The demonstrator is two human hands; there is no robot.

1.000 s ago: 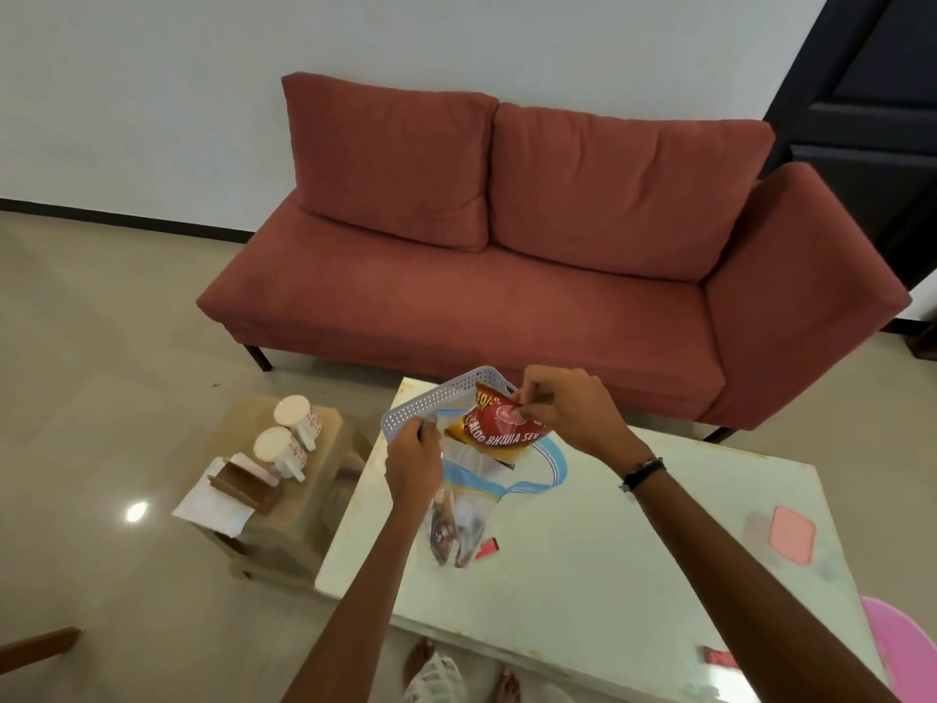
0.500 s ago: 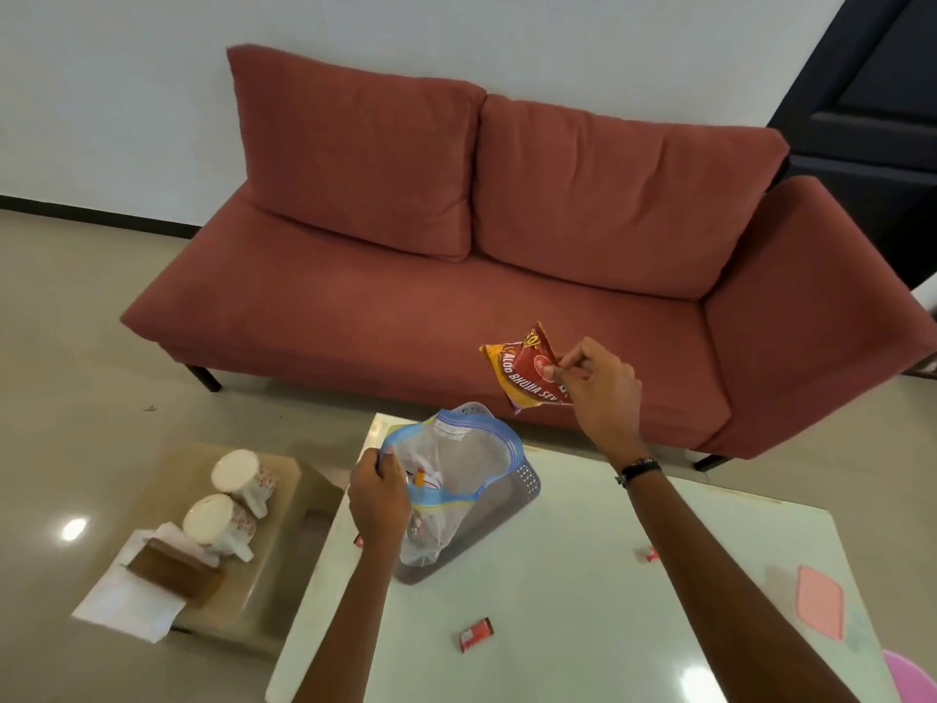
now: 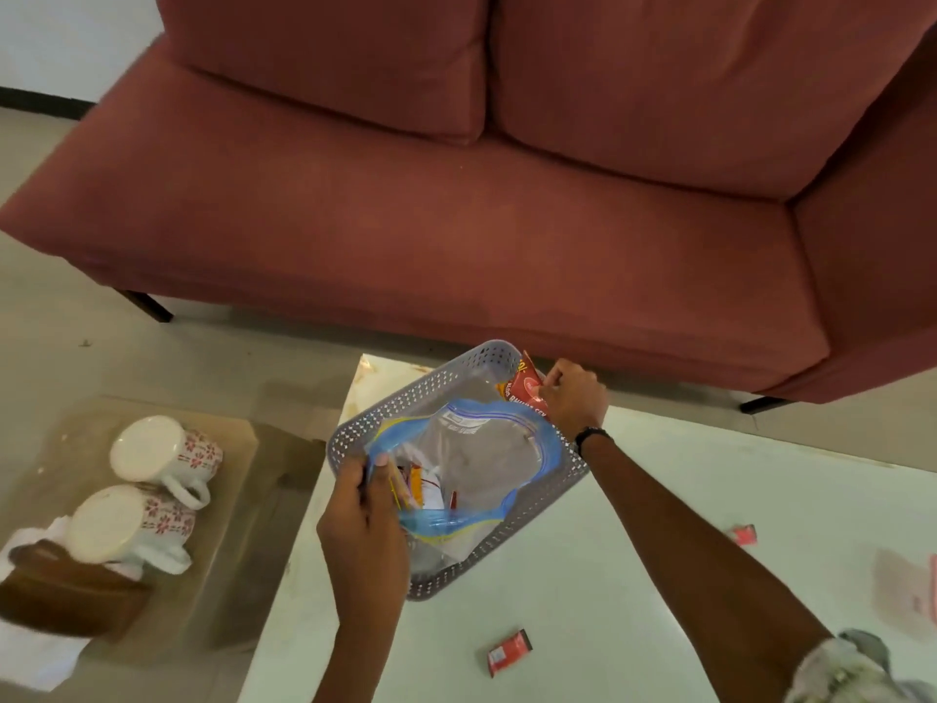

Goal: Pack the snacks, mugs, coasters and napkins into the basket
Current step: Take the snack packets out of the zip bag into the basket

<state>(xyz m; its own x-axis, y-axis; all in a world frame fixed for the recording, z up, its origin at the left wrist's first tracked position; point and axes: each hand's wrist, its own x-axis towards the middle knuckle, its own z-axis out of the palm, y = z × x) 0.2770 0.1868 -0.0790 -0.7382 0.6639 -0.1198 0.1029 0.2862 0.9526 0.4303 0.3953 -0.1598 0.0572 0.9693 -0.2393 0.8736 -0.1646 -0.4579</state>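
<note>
White tabletop (image 3: 583, 626) fills the lower half of the frame, with a red sofa (image 3: 456, 220) behind it across the top. Nearest, at lower centre, a small red packet (image 3: 509, 653) lies loose on the table, and another one (image 3: 744, 535) sits toward the right edge; either could be forgotten or swept off by a forearm. Just above, the left hand (image 3: 362, 535) reaches up from the bottom, fingers closed in a pinch on the blue rim of a clear zip bag (image 3: 471, 464) that lies inside the grey perforated basket (image 3: 451, 370). The bag is limp, so a slack pinch could let its mouth fold shut or spill the small snacks inside. Further up, the right hand (image 3: 573, 395) is bent down at the wrist, fingers gripping a red snack pouch (image 3: 525, 385) at the basket's far corner; it could catch on the rim or land outside the bag. At the lower left, on a low side table (image 3: 243, 525), two mugs (image 3: 152, 494) stand inverted beside brown coasters (image 3: 66, 596) on white napkins (image 3: 35, 657), still unpacked.
</note>
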